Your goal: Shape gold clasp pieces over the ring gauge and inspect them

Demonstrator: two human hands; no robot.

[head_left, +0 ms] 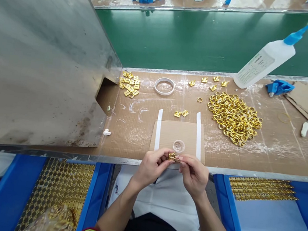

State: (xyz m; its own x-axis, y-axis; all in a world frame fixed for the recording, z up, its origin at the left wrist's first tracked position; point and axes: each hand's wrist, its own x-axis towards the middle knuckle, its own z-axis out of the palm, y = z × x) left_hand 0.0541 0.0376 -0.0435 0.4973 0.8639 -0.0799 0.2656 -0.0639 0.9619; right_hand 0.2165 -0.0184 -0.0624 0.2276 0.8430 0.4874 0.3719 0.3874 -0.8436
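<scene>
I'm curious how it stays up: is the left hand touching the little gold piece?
Touching: the head view shows the left hand pinching the gold piece, with no gap between.

A shiny gold piece (171,156) is held beside a thin stick (178,160).

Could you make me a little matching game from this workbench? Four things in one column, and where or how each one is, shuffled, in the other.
Column one:
1. Plastic bottle
2. Small gold piece
3. Gold rings
4. Small clear dish

Column two:
A. Many together in a loose heap
B. On the cardboard sheet, between two white strips
C. Topped with a blue tip, near the green panel
D. Held in the left hand

Right pairs: 1-C, 2-D, 3-A, 4-B
</scene>
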